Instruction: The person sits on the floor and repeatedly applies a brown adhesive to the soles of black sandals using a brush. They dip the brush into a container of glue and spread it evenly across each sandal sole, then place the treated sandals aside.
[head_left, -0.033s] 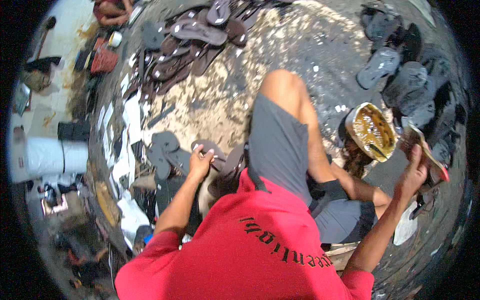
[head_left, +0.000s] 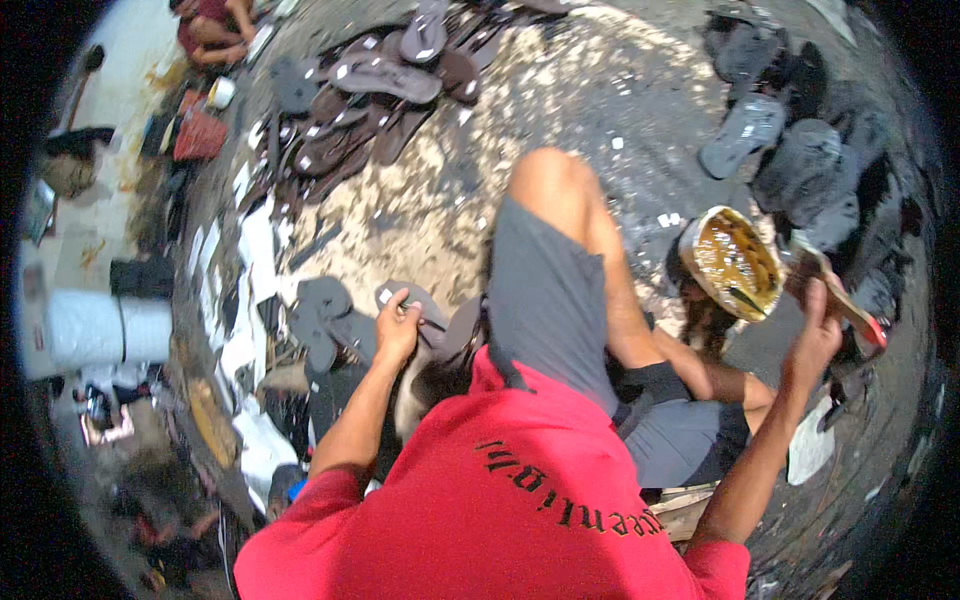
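Note:
My left hand (head_left: 400, 325) is closed on the edge of a dark brown flip-flop sole (head_left: 425, 303), near my raised knee. Beside it, partly hidden by my shirt and shorts, lies another brown sole (head_left: 462, 327). Out to the right, my right hand (head_left: 815, 335) is closed round a long, flat object with a tan edge and a red end (head_left: 850, 308); its kind is unclear. Just left of that hand stands a tilted round tub (head_left: 690, 240) with yellow-brown, sticky-looking stuff inside and a dark stick-like piece in it.
Brown flip-flops (head_left: 385, 80) lie heaped at the far left, and dark grey ones (head_left: 800, 170) at the right. Two grey soles (head_left: 322, 308) rest beyond my left forearm. White scraps (head_left: 240, 340) line the left side. Another person (head_left: 215, 32) sits at the far left.
The whole view has shifted slightly, so most things stand a little further left. Both hands keep their holds.

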